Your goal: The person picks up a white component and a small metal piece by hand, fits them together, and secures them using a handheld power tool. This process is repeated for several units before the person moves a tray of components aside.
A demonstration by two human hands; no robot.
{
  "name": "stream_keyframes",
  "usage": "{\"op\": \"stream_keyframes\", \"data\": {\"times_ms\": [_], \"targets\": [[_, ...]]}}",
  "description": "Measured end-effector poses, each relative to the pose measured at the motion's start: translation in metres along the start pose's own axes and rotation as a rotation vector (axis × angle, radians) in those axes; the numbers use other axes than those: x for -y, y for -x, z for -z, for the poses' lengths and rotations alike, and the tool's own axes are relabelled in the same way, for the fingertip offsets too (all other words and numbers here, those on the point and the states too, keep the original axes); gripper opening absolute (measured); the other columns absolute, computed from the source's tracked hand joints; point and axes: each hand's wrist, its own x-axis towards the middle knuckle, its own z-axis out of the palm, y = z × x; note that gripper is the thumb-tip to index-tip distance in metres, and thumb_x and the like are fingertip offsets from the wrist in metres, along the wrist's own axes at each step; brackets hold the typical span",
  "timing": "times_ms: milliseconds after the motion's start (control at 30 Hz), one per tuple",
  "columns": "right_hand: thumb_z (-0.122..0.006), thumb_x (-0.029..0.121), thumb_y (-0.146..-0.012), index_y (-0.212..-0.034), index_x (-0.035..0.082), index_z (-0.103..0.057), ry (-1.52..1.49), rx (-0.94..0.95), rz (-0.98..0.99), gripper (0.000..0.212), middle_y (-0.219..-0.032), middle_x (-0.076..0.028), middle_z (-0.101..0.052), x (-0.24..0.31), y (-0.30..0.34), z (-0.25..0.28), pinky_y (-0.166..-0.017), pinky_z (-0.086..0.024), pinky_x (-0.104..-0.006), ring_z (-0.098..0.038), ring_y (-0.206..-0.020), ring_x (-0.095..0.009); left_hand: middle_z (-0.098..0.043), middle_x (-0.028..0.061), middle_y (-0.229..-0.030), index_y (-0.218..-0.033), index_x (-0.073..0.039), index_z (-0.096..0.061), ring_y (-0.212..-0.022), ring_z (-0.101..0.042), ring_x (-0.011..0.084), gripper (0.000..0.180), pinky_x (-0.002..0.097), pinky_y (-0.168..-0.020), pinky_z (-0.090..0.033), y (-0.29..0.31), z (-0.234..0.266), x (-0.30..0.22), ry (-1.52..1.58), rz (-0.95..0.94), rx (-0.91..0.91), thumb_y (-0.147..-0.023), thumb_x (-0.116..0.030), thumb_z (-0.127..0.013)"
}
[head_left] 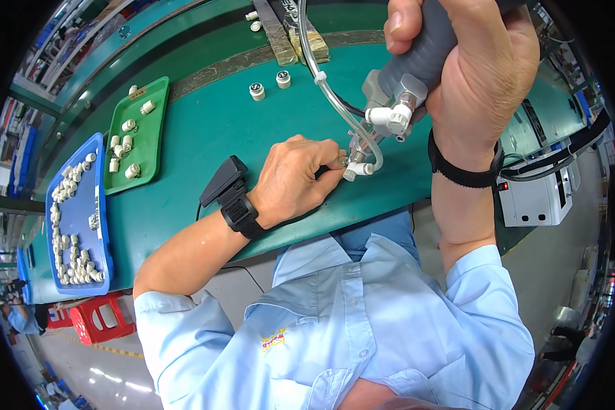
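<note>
My right hand point(485, 75) is wrapped around the dark grey body of a powered screwdriver point(420, 48), its nose pointing down toward the table. White and metal fittings point(389, 117) sit on the nose, and a clear air tube point(329, 96) loops down to a lower fitting point(357, 169). Right beside that lower end, my left hand point(290, 178) rests on the table with thumb and forefinger pinched together. What they hold is mostly hidden. Two small white cylindrical parts with black-marked tops point(256, 91) point(283, 79) stand on the table farther off.
At the left, a green tray point(158, 102) holds several white parts, and a blue tray point(104, 236) beside it holds many more. Metal bars point(275, 37) lie at the back. A white box point(538, 198) stands at right, a red stool point(101, 320) at lower left.
</note>
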Motion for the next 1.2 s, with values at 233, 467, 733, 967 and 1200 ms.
{"op": "stream_keyframes", "data": {"times_ms": [233, 467, 733, 967, 1200], "targets": [[-0.072, 0.016, -0.087, -0.090, -0.007, -0.067, -0.040, 0.048, 0.010, 0.024, -0.071, -0.010, -0.065, -0.005, -0.002, 0.004, -0.043, -0.046, -0.0257, -0.057, -0.048, -0.013, -0.071, 0.0093, -0.080, -0.077, -0.005, -0.060, -0.069, -0.063, 0.0324, 0.016, 0.0396, -0.066, -0.049, 0.000, -0.001, 0.001, 0.039, -0.008, -0.001, -0.076, -0.005, -0.076], [-0.073, 0.016, -0.087, -0.090, -0.008, -0.067, 0.062, -0.046, -0.062, 0.025, -0.071, -0.009, -0.065, 0.004, 0.002, -0.003, -0.044, -0.046, -0.0256, -0.057, -0.048, -0.013, -0.071, 0.0094, -0.081, -0.078, -0.005, -0.060, -0.070, -0.064, 0.0327, 0.016, 0.0398, -0.066, -0.049, 0.000, 0.000, 0.001, 0.041, -0.002, 0.000, -0.076, -0.005, -0.076], [-0.072, 0.014, -0.087, -0.091, -0.008, -0.067, -0.048, 0.078, 0.018, 0.023, -0.070, -0.009, -0.064, -0.010, -0.002, 0.004, -0.044, -0.045, -0.0250, -0.057, -0.049, -0.012, -0.070, 0.0098, -0.080, -0.079, -0.005, -0.060, -0.070, -0.063, 0.0338, 0.015, 0.0421, -0.065, -0.050, 0.000, -0.001, 0.000, 0.044, 0.009, -0.002, -0.076, -0.005, -0.075], [-0.072, 0.011, -0.087, -0.088, -0.006, -0.067, 0.020, 0.093, -0.046, 0.019, -0.063, -0.006, -0.061, -0.008, 0.002, -0.003, -0.044, -0.043, -0.0246, -0.054, -0.047, -0.012, -0.068, 0.0095, -0.075, -0.079, -0.005, -0.061, -0.069, -0.062, 0.0339, 0.013, 0.0428, -0.065, -0.049, 0.000, 0.001, 0.000, -0.008, 0.046, 0.045, -0.075, -0.003, -0.073], [-0.072, 0.013, -0.087, -0.090, -0.005, -0.065, -0.043, 0.133, 0.060, 0.019, -0.060, -0.004, -0.059, -0.018, -0.009, 0.003, -0.044, -0.043, -0.0242, -0.053, -0.046, -0.011, -0.068, 0.0104, -0.075, -0.079, -0.005, -0.061, -0.068, -0.063, 0.0333, 0.013, 0.0424, -0.067, -0.050, -0.003, 0.004, 0.003, -0.027, 0.007, 0.034, -0.075, -0.003, -0.074]]}}
